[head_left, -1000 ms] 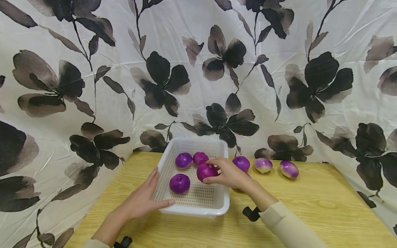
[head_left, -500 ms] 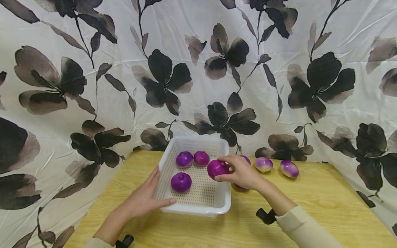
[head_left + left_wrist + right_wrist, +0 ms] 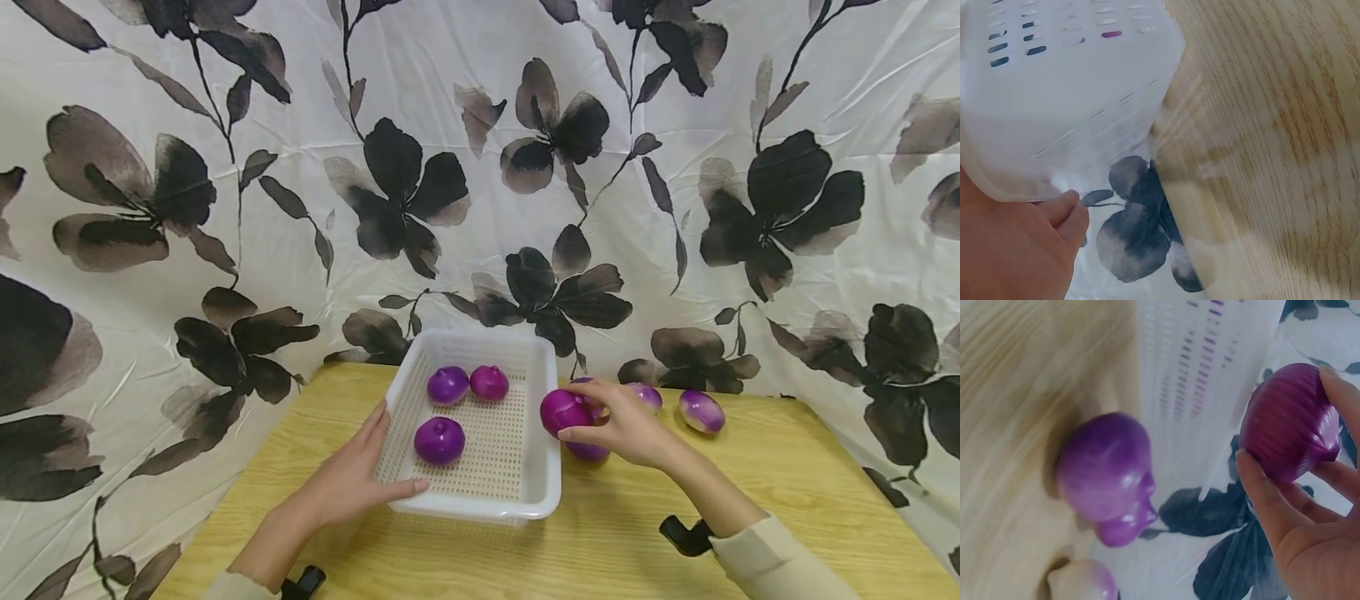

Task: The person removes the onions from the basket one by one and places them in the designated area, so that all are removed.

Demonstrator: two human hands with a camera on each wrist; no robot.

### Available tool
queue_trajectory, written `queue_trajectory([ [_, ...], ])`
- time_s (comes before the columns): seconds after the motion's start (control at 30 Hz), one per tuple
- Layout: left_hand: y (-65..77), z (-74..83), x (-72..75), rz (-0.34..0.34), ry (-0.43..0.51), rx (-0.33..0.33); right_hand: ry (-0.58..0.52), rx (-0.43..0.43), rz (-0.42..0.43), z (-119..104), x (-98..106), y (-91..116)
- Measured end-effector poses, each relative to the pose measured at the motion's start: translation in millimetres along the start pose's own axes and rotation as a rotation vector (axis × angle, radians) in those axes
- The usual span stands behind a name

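My right hand pinches a red onion between thumb and fingers, just past the right rim of a white plastic basket. In the right wrist view the onion is glossy and ribbed, its pointed end toward the palm. My left hand grips the basket's near-left corner, thumb over the front rim and fingers along the left side. Inside lie three purple onions: one at the back left, a pinker one beside it, and one nearer the front.
Right of the basket, a purple onion lies partly under my right hand, with another behind. Farther right are two white-and-purple onions, one partly covered and one in full view. A floral cloth hangs behind the wooden table.
My right hand has carried the red onion rightward from over the basket's inside to beyond its right rim. My left hand keeps its grip on the basket.
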State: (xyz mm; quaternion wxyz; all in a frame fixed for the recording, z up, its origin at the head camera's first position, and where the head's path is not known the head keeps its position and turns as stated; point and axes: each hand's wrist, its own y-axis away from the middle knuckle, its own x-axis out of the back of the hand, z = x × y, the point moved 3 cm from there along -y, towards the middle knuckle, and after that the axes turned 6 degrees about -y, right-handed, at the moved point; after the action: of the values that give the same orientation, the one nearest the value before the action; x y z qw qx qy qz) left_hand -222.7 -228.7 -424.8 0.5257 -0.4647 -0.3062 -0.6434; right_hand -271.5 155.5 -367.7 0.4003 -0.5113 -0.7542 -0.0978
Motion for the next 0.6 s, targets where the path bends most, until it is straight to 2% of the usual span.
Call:
queue_trajectory([
  [0.23,0.0,1.0,2.2,-0.010,-0.002,0.010,0.033,0.044,0.022,11.6,10.5,11.3],
  [0.6,0.0,1.8,1.3,-0.013,0.003,0.015,0.046,-0.025,0.041,32.9,28.6,30.0],
])
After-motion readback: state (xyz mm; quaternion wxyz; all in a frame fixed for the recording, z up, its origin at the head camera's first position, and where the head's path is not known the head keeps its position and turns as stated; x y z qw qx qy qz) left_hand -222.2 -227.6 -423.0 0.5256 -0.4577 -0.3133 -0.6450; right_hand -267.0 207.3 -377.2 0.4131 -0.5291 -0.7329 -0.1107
